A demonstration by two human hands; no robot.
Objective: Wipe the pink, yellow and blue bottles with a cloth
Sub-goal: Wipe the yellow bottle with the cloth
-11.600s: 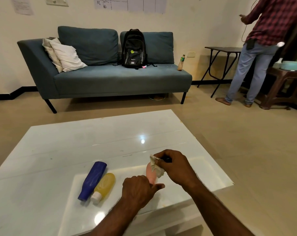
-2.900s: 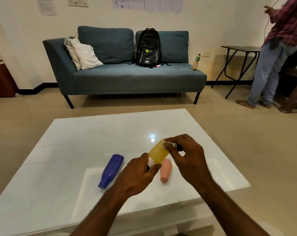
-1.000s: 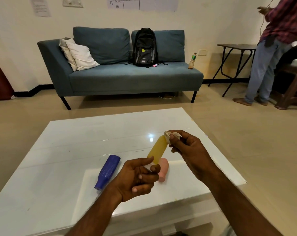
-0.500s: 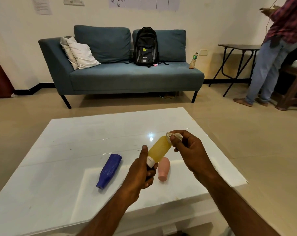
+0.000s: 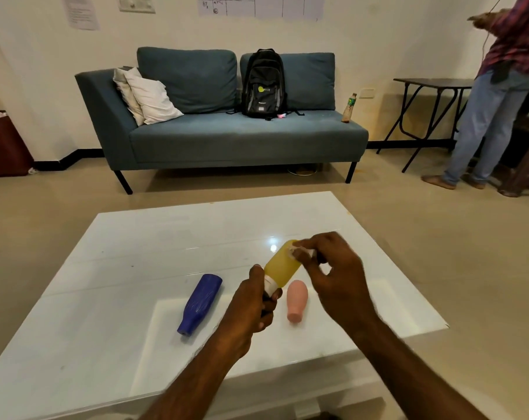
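Note:
My left hand [image 5: 251, 307] grips the yellow bottle [image 5: 283, 268] by its white neck, holding it tilted up and away above the white table [image 5: 136, 237]. My right hand [image 5: 330, 274] pinches a small whitish cloth [image 5: 299, 253] against the bottle's upper end. The pink bottle [image 5: 296, 300] lies on the table just right of my left hand, neck towards me. The blue bottle [image 5: 199, 303] lies on its side to the left, neck towards me. Most of the cloth is hidden inside my fingers.
A blue sofa [image 5: 227, 137] with a black backpack [image 5: 264, 84], pillows and a drink bottle stands beyond the table. A person [image 5: 496, 95] stands at the far right by a dark folding table [image 5: 430, 86]. A dark red box [image 5: 2, 144] sits at the left wall.
Over the last second my right hand slid the cloth from the bottle's far tip down onto its upper side. My left hand closed around the neck. The pink and blue bottles stayed put.

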